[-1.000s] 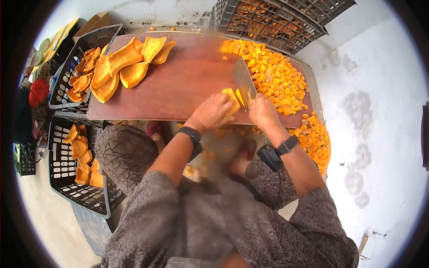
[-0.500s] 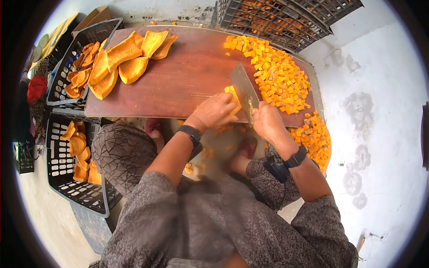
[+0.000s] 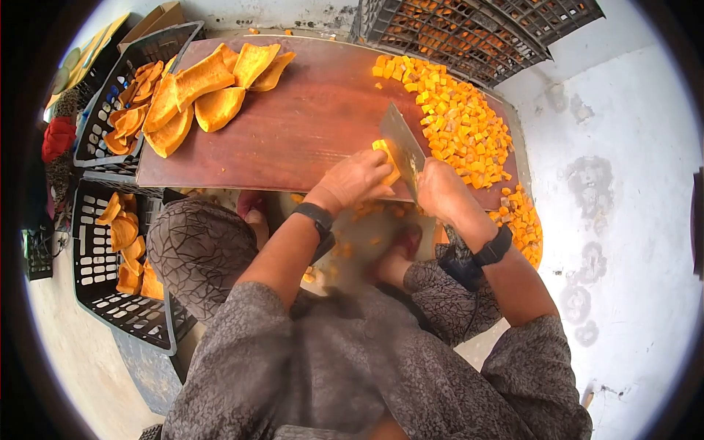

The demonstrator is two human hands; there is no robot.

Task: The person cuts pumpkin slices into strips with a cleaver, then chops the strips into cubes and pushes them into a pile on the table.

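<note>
My right hand is wrapped round the handle of a cleaver. Its broad blade stands on edge against the right side of a piece of orange pumpkin. From the left, my left hand grips that pumpkin piece with bent fingers, close beside the blade. Both hands are at the near edge of a reddish-brown board. Right of the blade lies a spread heap of pumpkin cubes. Several large curved pumpkin slabs overlap at the board's left end.
Black plastic crates with pumpkin pieces stand on the left. Stacked black crates holding orange pieces are behind the board. More cubes are piled below its right end. A white wall rises on the right.
The view has shifted slightly. My hands, the cleaver and the pumpkin piece keep nearly the same places, with the right wrist turned a little.
</note>
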